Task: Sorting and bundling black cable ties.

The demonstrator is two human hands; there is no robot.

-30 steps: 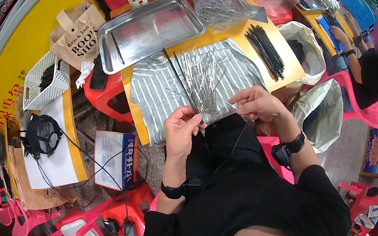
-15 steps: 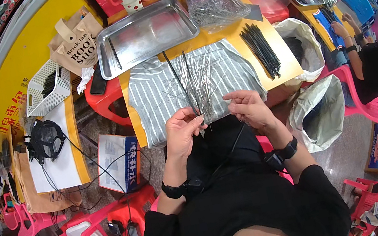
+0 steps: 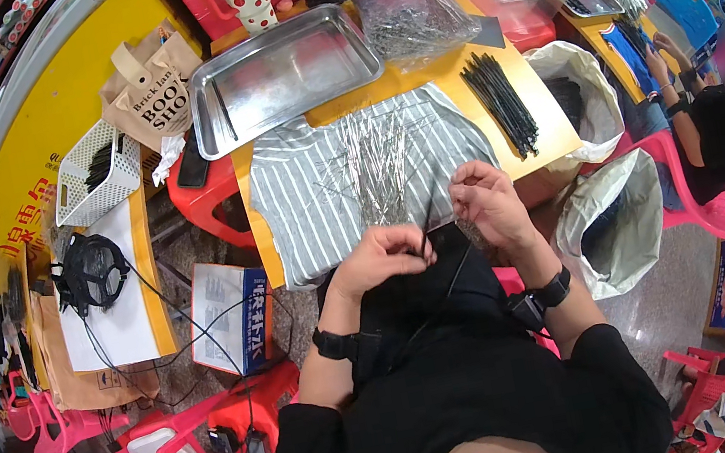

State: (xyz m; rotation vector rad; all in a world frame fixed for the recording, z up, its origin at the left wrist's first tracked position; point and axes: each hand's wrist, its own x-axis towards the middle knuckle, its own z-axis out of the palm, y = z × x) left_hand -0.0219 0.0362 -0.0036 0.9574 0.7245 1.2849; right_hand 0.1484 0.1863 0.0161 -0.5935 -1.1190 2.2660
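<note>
My left hand [image 3: 384, 256], closed, pinches a thin black stick [image 3: 427, 212] just past the near edge of the table. Close beside it my right hand [image 3: 491, 204] has thumb and fingertips pressed together; whatever they hold is too small to make out. In front of both hands, a loose heap of thin silver wire-like pieces [image 3: 378, 161] lies on a grey-and-white striped cloth [image 3: 300, 203]. A bundle of slim black sticks [image 3: 501, 103] rests on the table right of the cloth.
Behind the cloth stand a metal tray [image 3: 283, 76], with one black stick in it, and a clear plastic bag of thin pieces [image 3: 413, 19]. Open white sacks [image 3: 620, 229] stand at the right. A white basket [image 3: 95, 177] is at the left. Another person [image 3: 716, 115] works far right.
My left hand has moved right and turned, bringing the black stick from over the wire heap to beside my right hand. The right hand has shifted slightly right.
</note>
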